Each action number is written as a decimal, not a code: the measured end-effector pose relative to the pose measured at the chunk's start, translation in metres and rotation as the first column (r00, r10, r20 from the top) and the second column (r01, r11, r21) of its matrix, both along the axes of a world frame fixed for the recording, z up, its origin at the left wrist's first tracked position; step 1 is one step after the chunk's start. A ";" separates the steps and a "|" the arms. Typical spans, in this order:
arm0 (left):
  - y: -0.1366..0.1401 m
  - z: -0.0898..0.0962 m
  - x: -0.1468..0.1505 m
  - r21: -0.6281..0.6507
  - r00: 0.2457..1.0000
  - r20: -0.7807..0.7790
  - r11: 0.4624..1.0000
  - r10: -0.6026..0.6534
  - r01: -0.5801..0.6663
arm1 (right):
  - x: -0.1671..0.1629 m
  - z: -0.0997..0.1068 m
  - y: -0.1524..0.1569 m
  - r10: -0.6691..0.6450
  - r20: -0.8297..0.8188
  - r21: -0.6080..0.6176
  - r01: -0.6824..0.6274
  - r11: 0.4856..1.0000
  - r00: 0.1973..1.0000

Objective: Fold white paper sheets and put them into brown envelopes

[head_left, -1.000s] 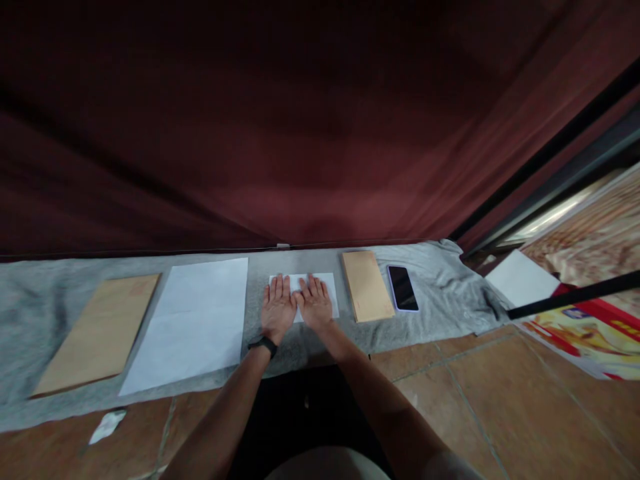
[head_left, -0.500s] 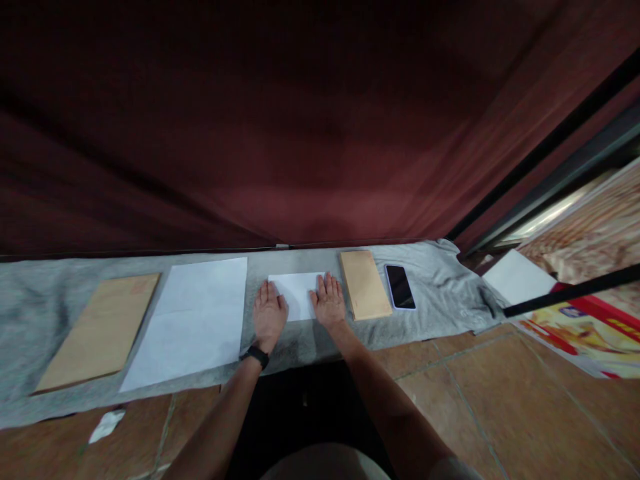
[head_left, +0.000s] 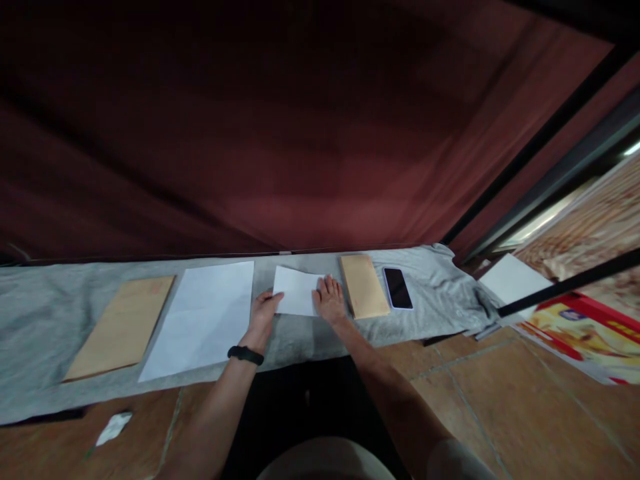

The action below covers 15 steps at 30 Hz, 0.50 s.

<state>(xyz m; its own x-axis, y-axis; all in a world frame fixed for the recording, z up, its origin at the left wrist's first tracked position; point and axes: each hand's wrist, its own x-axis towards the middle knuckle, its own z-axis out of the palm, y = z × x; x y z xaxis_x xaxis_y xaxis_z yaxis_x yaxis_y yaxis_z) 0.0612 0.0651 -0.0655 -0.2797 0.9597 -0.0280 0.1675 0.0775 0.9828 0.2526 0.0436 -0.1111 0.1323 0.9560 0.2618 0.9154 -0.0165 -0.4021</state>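
A folded sheet of white paper (head_left: 297, 293) lies in front of me on the grey cloth, its left end lifted a little. My left hand (head_left: 263, 313), with a black band on the wrist, pinches that left edge between thumb and fingers. Flat on the paper's right end rests my right hand (head_left: 330, 300), fingers stretched out. To the left is a larger stack of white paper (head_left: 205, 313). Just right of my right hand lies a stack of small brown envelopes (head_left: 365, 287).
A phone (head_left: 398, 288) lies right of the small envelopes. Large brown envelopes (head_left: 125, 320) are at the far left of the grey cloth (head_left: 420, 267). A dark red curtain (head_left: 300, 167) hangs behind. A crumpled white scrap (head_left: 114, 428) and a colourful box (head_left: 585, 333) are on the tiled floor.
My left hand has gone from lying flat on the paper to pinching its left edge, which is now raised. My right hand has stayed flat on the right end.
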 end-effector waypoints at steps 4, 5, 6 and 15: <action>-0.004 0.041 0.005 -0.037 0.994 0.107 0.999 0.034 -0.030 | -0.016 0.025 -0.024 0.180 -0.159 0.079 -0.170 0.982 0.971; -0.007 0.053 0.008 -0.027 0.992 0.121 0.999 0.027 -0.024 | -0.022 0.033 -0.030 0.252 -0.179 0.120 -0.233 0.965 0.951; -0.011 0.066 0.013 -0.005 0.990 0.141 1.000 0.006 -0.005 | -0.028 0.042 -0.035 0.303 -0.195 0.150 -0.277 0.949 0.933; -0.041 0.078 0.014 0.108 0.995 0.096 0.994 -0.025 0.015 | -0.047 0.083 -0.036 0.186 -0.969 0.204 0.098 0.974 0.166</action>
